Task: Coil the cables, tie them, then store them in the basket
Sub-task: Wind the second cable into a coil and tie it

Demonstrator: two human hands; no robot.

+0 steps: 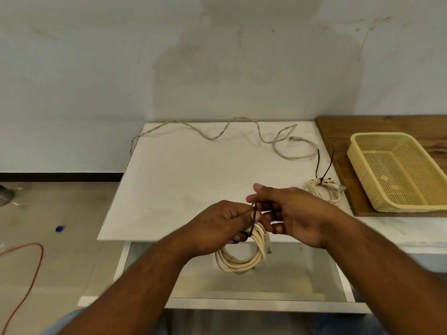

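A coiled cream cable (242, 256) hangs below my hands, over the table's front edge. A black tie (253, 222) runs round the top of the coil. My left hand (222, 226) grips the coil and the tie's lower part. My right hand (290, 213) pinches the tie's upper end just to the right. A second cream coil (325, 189), bound with a black tie, lies near the table's right edge. A loose cream cable (242, 131) snakes along the back of the table. The yellow mesh basket (362, 165) sits at the right with nothing inside.
The white table (181, 177) stands against a pale wall. A wooden board (338, 134) under the basket adjoins it on the right. An open drawer (278, 286) sits below the front edge. An orange cord (31, 274) and a small blue object (59, 228) lie on the floor at left.
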